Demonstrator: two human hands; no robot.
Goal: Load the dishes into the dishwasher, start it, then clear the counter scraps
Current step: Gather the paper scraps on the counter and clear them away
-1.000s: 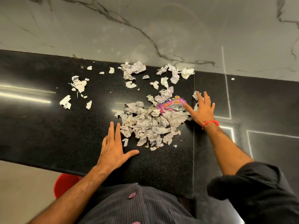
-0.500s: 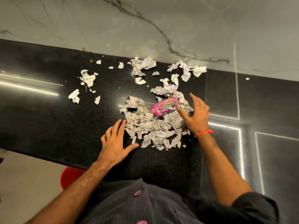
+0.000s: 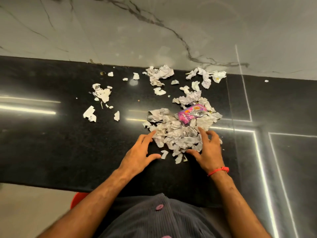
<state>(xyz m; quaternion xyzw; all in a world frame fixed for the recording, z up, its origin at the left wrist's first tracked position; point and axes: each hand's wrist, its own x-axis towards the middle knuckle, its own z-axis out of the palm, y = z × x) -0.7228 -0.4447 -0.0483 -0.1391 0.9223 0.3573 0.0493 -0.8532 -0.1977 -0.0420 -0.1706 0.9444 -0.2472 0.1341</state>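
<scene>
A heap of torn, crumpled white paper scraps (image 3: 178, 133) lies on the black granite counter (image 3: 51, 143), with a pink snack wrapper (image 3: 192, 113) on its far right part. My left hand (image 3: 139, 155) lies flat on the counter, fingertips touching the heap's left edge. On the heap's right edge rests my right hand (image 3: 207, 150), with a red thread at the wrist, its fingers spread and lightly bent against the paper. Neither hand holds anything.
Loose scraps lie farther back: a small cluster at left (image 3: 101, 92), a crumpled wad near the wall (image 3: 160, 74), more pieces at back right (image 3: 205, 75). A grey marble wall (image 3: 154, 31) backs the counter. A red object (image 3: 77, 200) shows below the counter's front edge.
My right hand swept from the heap's far right side toward me, pushing scraps inward. My left hand moved right to the heap's left edge. The pile is tighter.
</scene>
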